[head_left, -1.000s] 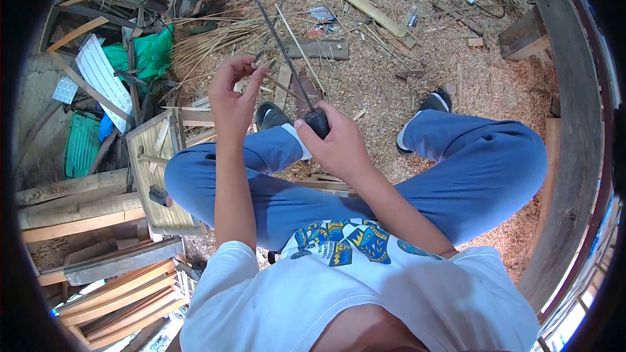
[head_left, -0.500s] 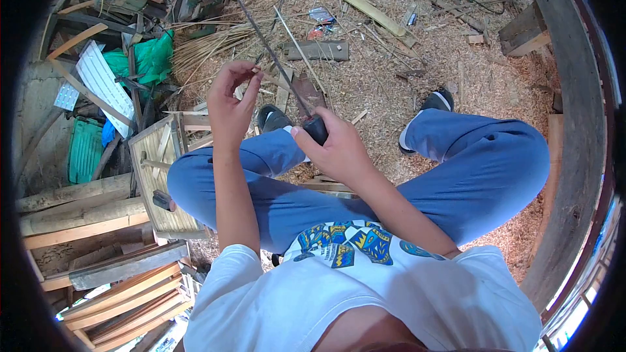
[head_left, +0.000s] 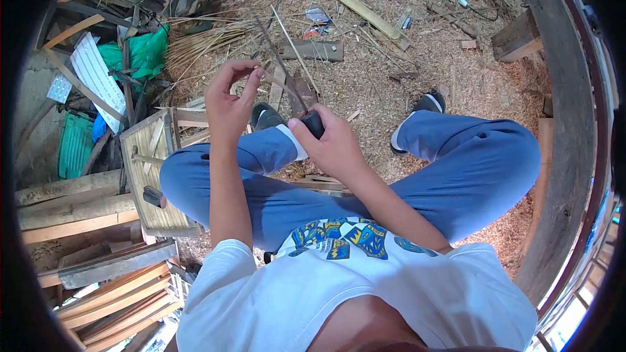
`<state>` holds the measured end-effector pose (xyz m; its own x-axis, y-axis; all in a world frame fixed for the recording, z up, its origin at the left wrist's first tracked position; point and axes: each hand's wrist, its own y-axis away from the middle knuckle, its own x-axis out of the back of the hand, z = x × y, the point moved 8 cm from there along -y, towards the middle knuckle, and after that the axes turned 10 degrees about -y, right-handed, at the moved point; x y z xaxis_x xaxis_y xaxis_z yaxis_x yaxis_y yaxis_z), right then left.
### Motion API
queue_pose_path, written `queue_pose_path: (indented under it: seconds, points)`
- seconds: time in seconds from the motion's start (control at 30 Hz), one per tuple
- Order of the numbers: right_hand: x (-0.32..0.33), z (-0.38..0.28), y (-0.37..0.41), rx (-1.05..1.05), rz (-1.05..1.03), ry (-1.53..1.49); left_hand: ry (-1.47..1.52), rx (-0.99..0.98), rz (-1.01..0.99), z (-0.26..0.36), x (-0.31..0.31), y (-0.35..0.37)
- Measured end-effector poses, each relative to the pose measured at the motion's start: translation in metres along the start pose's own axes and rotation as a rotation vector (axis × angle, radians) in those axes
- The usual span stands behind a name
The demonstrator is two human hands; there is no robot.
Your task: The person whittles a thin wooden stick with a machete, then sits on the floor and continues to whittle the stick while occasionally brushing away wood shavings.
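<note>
My right hand (head_left: 336, 143) is wrapped round the black handle of a long knife (head_left: 277, 62), whose dark, narrow blade points away from me and up to the left. To its left, my left hand (head_left: 231, 101) is closed in a pinch, thumb against fingers, on one end of a thin pale wood strip (head_left: 279, 81). The strip runs from these fingertips toward the blade and overlaps it in this view, close above the knife's handle. Both hands are held over the ground between my bent knees.
Wood shavings cover the ground (head_left: 469, 85). A bundle of thin strips (head_left: 202, 49) lies ahead on the left, near a green plastic sheet (head_left: 147, 55). A wooden panel (head_left: 153, 163) stands beside my left knee. Stacked timber (head_left: 117, 300) is lower left; a long beam (head_left: 574, 156) runs along the right.
The knife's blade has tilted slightly and shows a wider side. Both hands keep their holds, and the whole view has shifted a little.
</note>
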<state>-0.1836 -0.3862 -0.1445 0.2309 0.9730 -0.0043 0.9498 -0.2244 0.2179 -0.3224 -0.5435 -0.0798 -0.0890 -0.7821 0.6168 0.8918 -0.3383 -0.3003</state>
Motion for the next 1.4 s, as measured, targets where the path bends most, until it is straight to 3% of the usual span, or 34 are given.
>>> queue_pose_path:
  seconds: [0.3,0.4,0.73,0.93,1.1,1.2,1.4]
  points:
    - [0.022,0.023,-0.013,-0.171,0.159,-0.170,0.088,0.064,0.157,-0.007,0.015,0.000]
    - [0.026,0.027,-0.014,-0.264,0.167,-0.401,0.092,0.054,0.164,-0.005,0.016,0.000]
    - [0.023,0.027,-0.017,-0.270,0.119,-0.528,0.103,0.027,0.246,-0.008,0.027,0.001]
    - [0.028,0.037,-0.024,-0.296,0.103,-0.524,0.486,0.176,0.534,-0.035,0.067,0.004]
    - [0.050,0.040,-0.036,-0.291,0.210,-0.529,0.630,0.320,0.751,-0.079,0.102,0.014]
    - [0.079,0.047,-0.047,-0.253,0.303,-0.533,0.793,0.402,0.746,-0.107,0.117,0.019]
    - [0.122,0.055,-0.051,-0.178,0.567,-0.678,1.070,0.369,0.602,-0.162,0.138,0.021]
